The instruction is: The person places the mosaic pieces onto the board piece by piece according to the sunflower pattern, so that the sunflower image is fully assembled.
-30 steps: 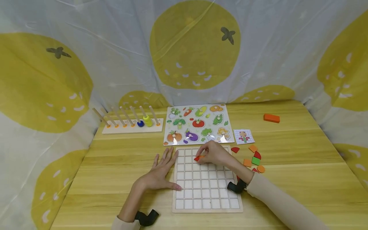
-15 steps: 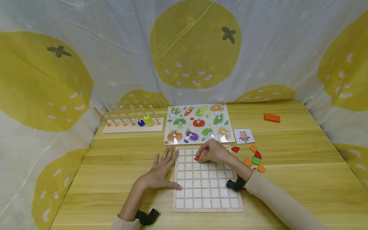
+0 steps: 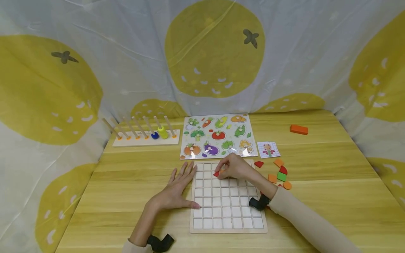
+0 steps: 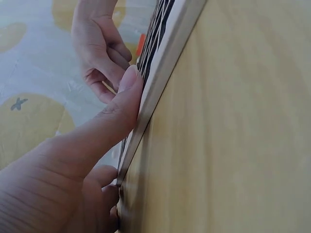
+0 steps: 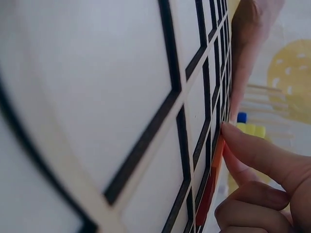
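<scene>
A pale wooden grid board [image 3: 216,223] lies flat on the table. At its left side my left hand [image 3: 175,195] rests with fingers spread, the thumb lying on the frame; the left wrist view shows this thumb [image 4: 114,107] against the board's edge. Over the upper rows, my right hand [image 3: 234,167] pinches an orange tile [image 5: 218,158] between thumb and finger, down at the grid. A red tile [image 3: 216,174] touches or nearly touches the orange one; it also shows in the right wrist view. My fingers hide part of both tiles and the cells beneath.
Loose tiles lie right of the board, among them a green tile [image 3: 281,176] and an orange disc [image 3: 287,185]. A pattern card [image 3: 268,150], a vegetable puzzle [image 3: 218,144] and a peg stand [image 3: 143,140] are behind. An orange block [image 3: 299,129] sits far right.
My left fingertips have shifted very slightly along the board's edge. My right hand and the tiles under it stay nearly in place.
</scene>
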`<state>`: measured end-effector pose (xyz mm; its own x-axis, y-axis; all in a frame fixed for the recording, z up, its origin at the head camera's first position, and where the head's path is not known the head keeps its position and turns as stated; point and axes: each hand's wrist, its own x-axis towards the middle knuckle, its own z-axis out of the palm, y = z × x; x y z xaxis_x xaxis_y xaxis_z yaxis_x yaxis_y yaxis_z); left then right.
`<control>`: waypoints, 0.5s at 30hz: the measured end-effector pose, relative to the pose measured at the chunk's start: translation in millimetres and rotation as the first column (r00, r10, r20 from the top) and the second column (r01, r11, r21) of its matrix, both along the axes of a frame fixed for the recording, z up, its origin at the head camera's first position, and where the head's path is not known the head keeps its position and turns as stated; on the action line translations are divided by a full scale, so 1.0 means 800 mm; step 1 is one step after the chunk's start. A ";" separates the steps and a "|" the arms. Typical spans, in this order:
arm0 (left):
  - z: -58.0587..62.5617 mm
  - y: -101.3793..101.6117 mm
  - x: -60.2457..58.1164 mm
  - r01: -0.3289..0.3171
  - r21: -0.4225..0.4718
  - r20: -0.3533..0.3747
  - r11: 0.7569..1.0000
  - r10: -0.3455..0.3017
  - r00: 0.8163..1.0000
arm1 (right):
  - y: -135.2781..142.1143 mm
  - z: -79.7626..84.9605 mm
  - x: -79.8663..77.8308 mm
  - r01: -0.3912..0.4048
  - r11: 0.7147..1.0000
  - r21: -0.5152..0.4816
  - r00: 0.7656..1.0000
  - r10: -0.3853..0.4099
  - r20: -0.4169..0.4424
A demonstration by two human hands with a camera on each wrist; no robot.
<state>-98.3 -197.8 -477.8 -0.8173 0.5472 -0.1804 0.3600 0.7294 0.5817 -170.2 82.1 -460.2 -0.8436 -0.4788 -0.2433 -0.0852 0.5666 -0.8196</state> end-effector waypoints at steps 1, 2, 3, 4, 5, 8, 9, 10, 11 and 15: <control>0.000 0.000 0.000 0.002 -0.005 0.004 1.000 -0.002 1.000 | -0.001 0.000 0.000 -0.001 1.000 0.000 1.000 0.001 -0.001; 0.001 0.000 0.000 0.005 -0.011 0.008 1.000 -0.005 1.000 | -0.001 0.001 0.000 -0.002 1.000 -0.001 1.000 0.002 0.000; 0.001 0.000 0.000 0.007 -0.015 0.012 1.000 -0.007 1.000 | -0.002 0.002 0.000 -0.002 1.000 -0.004 1.000 0.002 0.002; 0.002 0.000 -0.001 0.010 -0.018 0.014 1.000 -0.010 1.000 | -0.002 0.002 0.001 -0.001 1.000 -0.006 1.000 0.001 0.005; 0.003 0.000 -0.001 0.013 -0.021 0.016 1.000 -0.013 1.000 | -0.003 0.003 0.001 0.000 1.000 -0.008 1.000 0.000 0.005; 0.004 0.000 -0.001 0.018 -0.028 0.025 0.999 -0.017 1.000 | -0.003 0.003 0.001 0.003 1.000 -0.009 1.000 -0.003 0.003; 0.004 0.000 -0.002 0.019 -0.031 0.027 0.999 -0.018 0.999 | -0.003 0.003 0.001 0.003 1.000 -0.008 1.000 -0.003 0.000; 0.004 0.000 -0.002 0.020 -0.033 0.030 0.999 -0.019 0.999 | -0.003 0.003 0.001 0.002 1.000 -0.006 1.000 -0.002 -0.005; 0.004 0.000 -0.002 0.020 -0.035 0.034 0.999 -0.019 0.999 | -0.003 0.002 0.000 0.002 1.000 -0.005 1.000 -0.002 -0.008; 0.003 0.000 -0.003 0.024 -0.033 0.040 0.999 -0.022 0.999 | -0.002 0.002 0.001 0.002 1.000 -0.012 1.000 -0.002 0.005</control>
<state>-100.5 -197.5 -475.4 -0.7965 0.5591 -0.2304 0.3544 0.7403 0.5713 -169.6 80.8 -458.3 -0.8432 -0.4803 -0.2415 -0.0804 0.5569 -0.8267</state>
